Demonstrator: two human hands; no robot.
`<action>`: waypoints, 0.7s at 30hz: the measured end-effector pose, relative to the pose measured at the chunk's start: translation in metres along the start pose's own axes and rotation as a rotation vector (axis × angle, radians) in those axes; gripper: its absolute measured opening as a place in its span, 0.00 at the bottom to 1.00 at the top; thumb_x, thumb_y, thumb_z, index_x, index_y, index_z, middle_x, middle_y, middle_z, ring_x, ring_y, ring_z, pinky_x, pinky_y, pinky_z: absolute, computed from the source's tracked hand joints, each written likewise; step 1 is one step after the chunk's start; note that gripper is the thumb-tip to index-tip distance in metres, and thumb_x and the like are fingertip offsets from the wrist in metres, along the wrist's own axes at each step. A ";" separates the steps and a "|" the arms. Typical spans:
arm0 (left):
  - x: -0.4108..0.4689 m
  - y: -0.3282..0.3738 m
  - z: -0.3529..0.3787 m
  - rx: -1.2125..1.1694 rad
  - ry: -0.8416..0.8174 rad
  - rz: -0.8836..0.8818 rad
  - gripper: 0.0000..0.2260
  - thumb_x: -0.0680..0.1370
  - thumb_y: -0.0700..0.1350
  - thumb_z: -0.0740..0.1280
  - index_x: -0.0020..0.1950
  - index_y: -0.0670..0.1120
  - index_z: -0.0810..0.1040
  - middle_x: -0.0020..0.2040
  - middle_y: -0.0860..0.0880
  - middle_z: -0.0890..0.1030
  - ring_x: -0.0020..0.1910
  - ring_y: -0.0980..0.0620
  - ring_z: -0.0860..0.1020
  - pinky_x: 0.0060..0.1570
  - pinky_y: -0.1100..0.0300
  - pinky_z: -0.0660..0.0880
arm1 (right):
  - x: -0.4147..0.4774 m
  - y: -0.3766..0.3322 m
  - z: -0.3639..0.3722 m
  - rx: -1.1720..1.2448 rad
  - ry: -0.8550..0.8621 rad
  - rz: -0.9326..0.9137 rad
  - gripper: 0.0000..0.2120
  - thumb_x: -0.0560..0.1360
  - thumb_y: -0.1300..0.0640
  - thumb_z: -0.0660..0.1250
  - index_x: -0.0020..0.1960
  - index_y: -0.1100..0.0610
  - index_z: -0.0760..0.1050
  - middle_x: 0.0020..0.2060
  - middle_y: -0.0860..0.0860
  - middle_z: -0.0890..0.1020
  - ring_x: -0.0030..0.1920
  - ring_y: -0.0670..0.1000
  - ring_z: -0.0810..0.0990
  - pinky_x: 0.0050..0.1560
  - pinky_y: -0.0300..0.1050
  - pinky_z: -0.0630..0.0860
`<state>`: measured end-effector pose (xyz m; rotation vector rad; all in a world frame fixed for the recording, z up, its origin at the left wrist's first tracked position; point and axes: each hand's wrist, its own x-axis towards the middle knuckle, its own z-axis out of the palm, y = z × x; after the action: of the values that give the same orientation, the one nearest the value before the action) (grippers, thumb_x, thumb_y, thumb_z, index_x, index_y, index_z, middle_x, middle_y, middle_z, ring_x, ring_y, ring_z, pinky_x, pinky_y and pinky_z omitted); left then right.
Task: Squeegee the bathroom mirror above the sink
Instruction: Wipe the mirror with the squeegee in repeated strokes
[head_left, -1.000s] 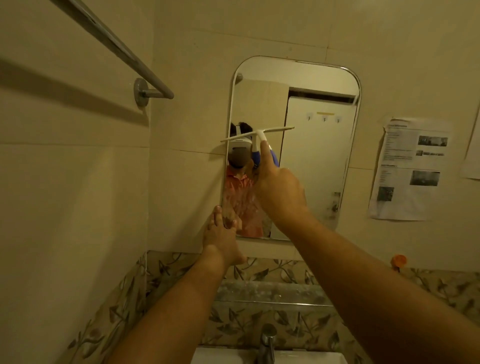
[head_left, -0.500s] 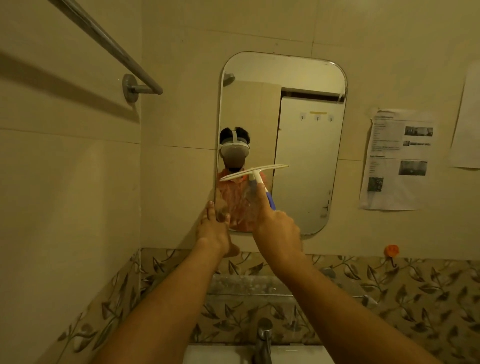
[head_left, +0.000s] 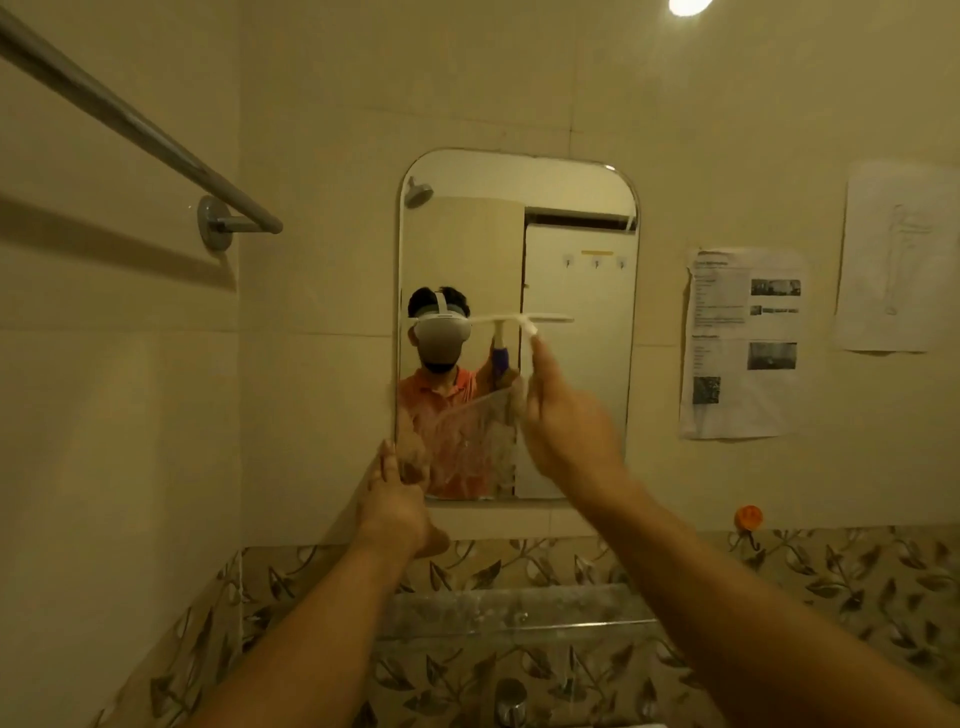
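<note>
A rounded rectangular mirror (head_left: 571, 218) hangs on the tiled wall above the sink. My right hand (head_left: 563, 421) grips the handle of a white squeegee (head_left: 519, 318), whose blade lies level across the glass at mid height. Soapy streaks cover the lower left part of the glass below the blade. My left hand (head_left: 397, 506) rests with fingers apart against the mirror's lower left corner and holds nothing. The glass reflects a person in an orange shirt.
A metal towel bar (head_left: 130, 122) runs along the left wall. Two printed sheets (head_left: 743, 343) are stuck to the wall right of the mirror, with an orange hook (head_left: 749, 516) below. A glass shelf (head_left: 519, 608) and the tap (head_left: 510, 701) sit under the mirror.
The squeegee went down the glass, then my right hand lifted it back to mid height and a little to the right. The view tilted up. My left hand stayed at the corner.
</note>
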<state>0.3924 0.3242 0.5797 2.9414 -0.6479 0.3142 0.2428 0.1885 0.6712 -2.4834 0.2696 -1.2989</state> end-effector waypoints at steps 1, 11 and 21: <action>0.000 0.001 0.000 -0.013 -0.007 0.001 0.46 0.73 0.62 0.71 0.83 0.53 0.51 0.76 0.38 0.25 0.80 0.38 0.39 0.77 0.49 0.58 | 0.019 -0.003 -0.015 0.006 0.051 -0.009 0.26 0.85 0.44 0.47 0.81 0.38 0.44 0.30 0.50 0.75 0.24 0.46 0.72 0.18 0.34 0.65; -0.001 0.004 -0.012 -0.017 -0.051 -0.012 0.48 0.73 0.65 0.69 0.83 0.45 0.50 0.76 0.34 0.27 0.79 0.37 0.36 0.78 0.48 0.55 | 0.163 -0.021 -0.113 -0.076 0.217 0.096 0.26 0.85 0.56 0.51 0.81 0.42 0.53 0.38 0.50 0.71 0.34 0.50 0.74 0.28 0.46 0.75; 0.002 0.005 -0.009 0.012 -0.058 -0.014 0.45 0.72 0.67 0.69 0.82 0.48 0.58 0.76 0.35 0.27 0.80 0.38 0.37 0.78 0.48 0.56 | 0.154 -0.011 -0.097 -0.076 0.164 0.123 0.30 0.84 0.57 0.54 0.82 0.40 0.48 0.37 0.54 0.73 0.33 0.52 0.76 0.25 0.46 0.73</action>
<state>0.3904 0.3201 0.5891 2.9746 -0.6348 0.2331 0.2503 0.1319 0.8444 -2.3814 0.5111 -1.4677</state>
